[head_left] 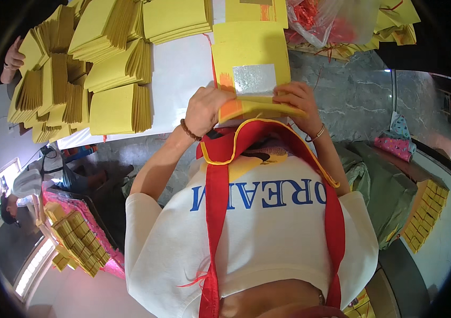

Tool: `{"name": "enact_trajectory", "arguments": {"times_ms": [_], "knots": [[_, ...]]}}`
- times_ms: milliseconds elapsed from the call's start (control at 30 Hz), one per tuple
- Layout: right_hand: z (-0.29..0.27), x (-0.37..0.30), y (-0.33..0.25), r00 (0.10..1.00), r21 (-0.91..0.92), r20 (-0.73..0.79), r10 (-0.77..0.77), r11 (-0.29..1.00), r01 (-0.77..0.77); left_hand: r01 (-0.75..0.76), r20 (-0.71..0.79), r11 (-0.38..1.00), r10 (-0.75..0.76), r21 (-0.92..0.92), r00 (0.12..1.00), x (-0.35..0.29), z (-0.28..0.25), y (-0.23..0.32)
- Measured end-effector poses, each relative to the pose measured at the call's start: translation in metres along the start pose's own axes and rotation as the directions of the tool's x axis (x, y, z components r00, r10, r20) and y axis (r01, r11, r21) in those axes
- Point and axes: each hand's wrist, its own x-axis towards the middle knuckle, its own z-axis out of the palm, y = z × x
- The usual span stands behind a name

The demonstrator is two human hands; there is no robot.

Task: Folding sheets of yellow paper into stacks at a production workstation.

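Observation:
A yellow sheet of paper (249, 50) with a silver square patch (255, 79) and orange-red marks lies at the table's near edge, in front of my body. Its near end is bent up into a fold. My left hand (208, 108), with a beaded bracelet at the wrist, grips the left end of this fold, fingers curled over it. At the right end, my right hand (298, 105) is closed on the same fold, thumb out of sight beneath. Whether the fold holds one sheet or several cannot be told.
Thick stacks of folded yellow paper (114, 111) crowd the table's left. A clear plastic bag with red strands (310, 16) sits at the far right. Another person's hand (13, 55) shows at far left. Lower left, a person (29, 185) stands near bundled yellow paper (79, 238).

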Motion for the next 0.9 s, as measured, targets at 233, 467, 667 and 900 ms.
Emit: {"name": "enact_trajectory", "arguments": {"times_ms": [233, 467, 667, 900], "knots": [[0.002, 0.024, -0.002, 0.824, 0.569, 0.164, 0.543, 0.630, -0.528, 0.605, 0.093, 0.610, -0.661, -0.511, 0.745, 0.027, 0.026, -0.015], [0.001, 0.043, -0.009, 0.857, 0.414, -0.005, 0.516, 0.781, -0.468, 0.627, 0.070, 0.531, -0.729, -0.570, 0.681, 0.033, 0.042, -0.035], [0.020, 0.042, 0.001, 0.757, 0.542, 0.012, 0.654, 0.631, -0.555, 0.703, 0.103, 0.566, -0.743, -0.430, 0.661, 0.041, 0.026, -0.031], [0.027, 0.037, 0.002, 0.752, 0.598, -0.034, 0.659, 0.616, -0.513, 0.749, 0.145, 0.537, -0.767, -0.387, 0.625, 0.046, 0.026, -0.033]]}}
